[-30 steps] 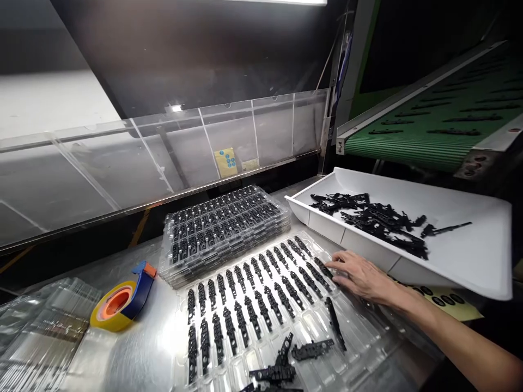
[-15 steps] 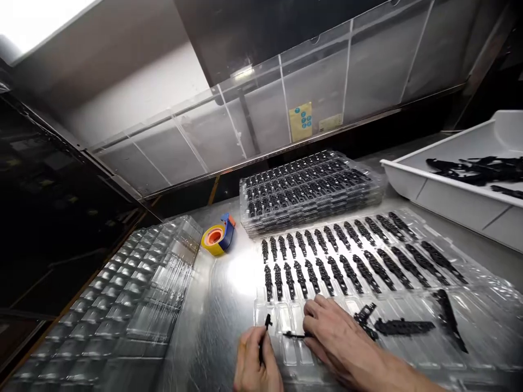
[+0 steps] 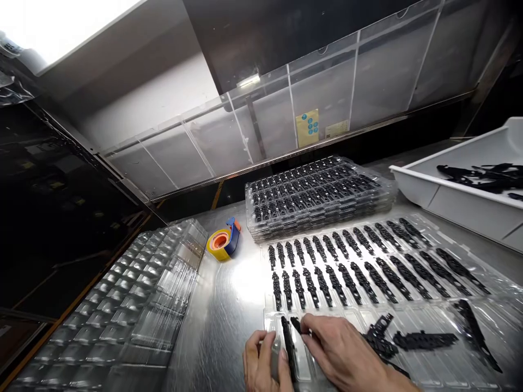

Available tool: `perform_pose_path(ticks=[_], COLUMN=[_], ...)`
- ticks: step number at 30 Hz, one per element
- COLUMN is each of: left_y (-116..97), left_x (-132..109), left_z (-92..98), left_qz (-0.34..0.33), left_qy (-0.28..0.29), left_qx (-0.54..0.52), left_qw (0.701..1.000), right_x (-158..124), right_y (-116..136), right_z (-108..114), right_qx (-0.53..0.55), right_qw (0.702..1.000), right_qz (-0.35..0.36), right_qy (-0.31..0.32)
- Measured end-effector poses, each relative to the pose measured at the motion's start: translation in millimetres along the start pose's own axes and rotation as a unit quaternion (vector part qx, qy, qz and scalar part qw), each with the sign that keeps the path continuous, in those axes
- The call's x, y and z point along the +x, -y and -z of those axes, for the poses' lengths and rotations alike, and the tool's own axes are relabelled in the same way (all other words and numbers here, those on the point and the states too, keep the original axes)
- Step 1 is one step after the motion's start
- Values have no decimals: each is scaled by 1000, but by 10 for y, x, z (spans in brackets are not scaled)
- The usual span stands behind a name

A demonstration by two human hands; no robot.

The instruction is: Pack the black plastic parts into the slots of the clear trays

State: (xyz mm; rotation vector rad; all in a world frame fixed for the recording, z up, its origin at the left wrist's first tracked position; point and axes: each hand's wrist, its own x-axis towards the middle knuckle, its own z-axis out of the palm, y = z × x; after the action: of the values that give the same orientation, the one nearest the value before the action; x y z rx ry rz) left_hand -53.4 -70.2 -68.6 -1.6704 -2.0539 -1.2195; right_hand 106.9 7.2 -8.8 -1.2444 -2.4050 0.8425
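Note:
A clear plastic tray (image 3: 359,313) holds two rows of slim black perforated plastic parts (image 3: 333,284). In its front row, one black plastic part (image 3: 288,343) lies lengthwise in a slot at the left. My left hand (image 3: 265,363) is beside that part, fingers apart and the thumb close to its edge; whether it touches cannot be told. My right hand (image 3: 341,348) is closed on another black plastic part (image 3: 296,325), whose tip sticks out past the fingers. Several loose black parts (image 3: 425,340) lie on the tray right of my right hand.
Stacked filled trays (image 3: 318,209) stand behind the working tray. Nested clear trays (image 3: 134,305) are at the left. A tape dispenser (image 3: 224,240) sits between them on the metal table (image 3: 220,294). A white bin (image 3: 469,209) with black parts is at the right.
A black part from my left hand now lies in the front-row slot, and the left fingers have spread. My right hand's part has turned, and the view has shifted slightly.

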Motion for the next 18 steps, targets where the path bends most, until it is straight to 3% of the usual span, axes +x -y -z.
perform_pose_path(ticks=[4, 9, 13, 18], left_y=[-59, -111, -91, -66], left_x=[-27, -15, 3, 21], left_z=[-63, -125, -92, 6], left_qz=[20, 57, 23, 1], left_qy=[20, 66, 100, 68], left_qx=[0, 41, 8, 11], left_qw=[1000, 995, 995, 998], right_x=[40, 8, -8, -226], right_y=[30, -46, -38, -206], right_z=[-109, -116, -128, 150], right_qx=[-79, -64, -95, -77], right_qw=[996, 995, 993, 992], right_qz=[18, 69, 71, 80], right_qy=[24, 14, -15, -61])
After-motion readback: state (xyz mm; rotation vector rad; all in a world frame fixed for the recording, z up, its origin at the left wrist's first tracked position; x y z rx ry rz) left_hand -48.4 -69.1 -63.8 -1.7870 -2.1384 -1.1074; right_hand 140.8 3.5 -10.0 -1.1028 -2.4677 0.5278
